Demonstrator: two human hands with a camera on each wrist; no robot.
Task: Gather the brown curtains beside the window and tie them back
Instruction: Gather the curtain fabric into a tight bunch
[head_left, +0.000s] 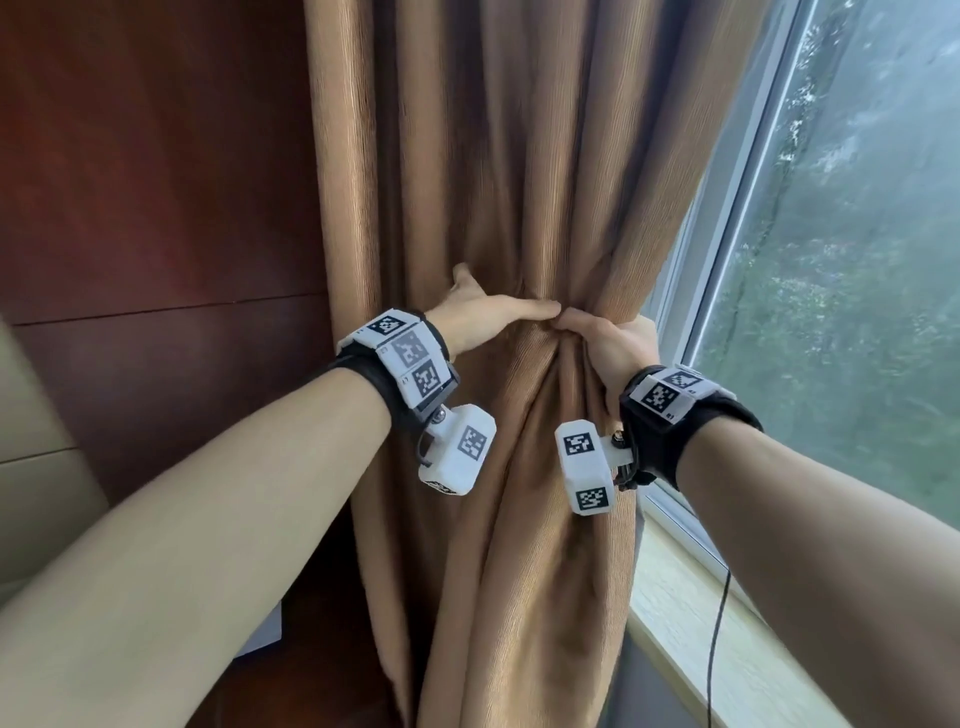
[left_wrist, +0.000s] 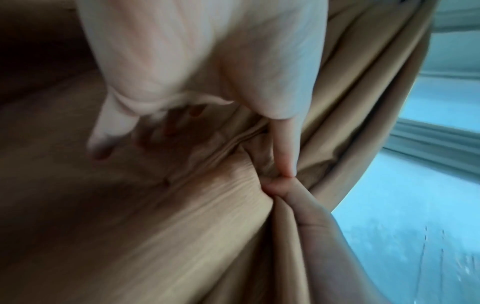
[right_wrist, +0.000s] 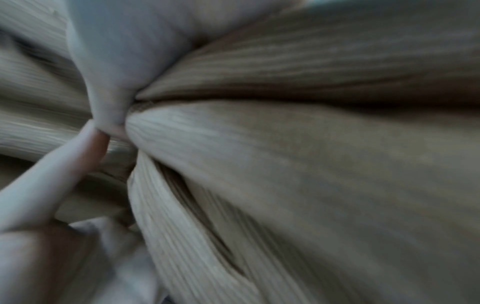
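Observation:
The brown curtain (head_left: 493, 156) hangs in long folds and is pinched into a narrow waist between my two hands. My left hand (head_left: 483, 319) wraps that waist from the left, thumb laid across the front and fingers reaching round the fabric. My right hand (head_left: 608, 348) grips the waist from the window side, its fingers hidden behind the cloth. The two thumb tips meet at the front. In the left wrist view my left hand (left_wrist: 207, 61) presses into the curtain (left_wrist: 182, 226). The blurred right wrist view shows the right hand (right_wrist: 111, 82) on the ribbed curtain (right_wrist: 311, 185).
A dark red wood panel (head_left: 156, 182) covers the wall at left, with a beige padded edge (head_left: 36, 467) below it. The window (head_left: 857, 260) and its pale sill (head_left: 701, 649) are at right. A thin black cable (head_left: 719, 649) hangs over the sill.

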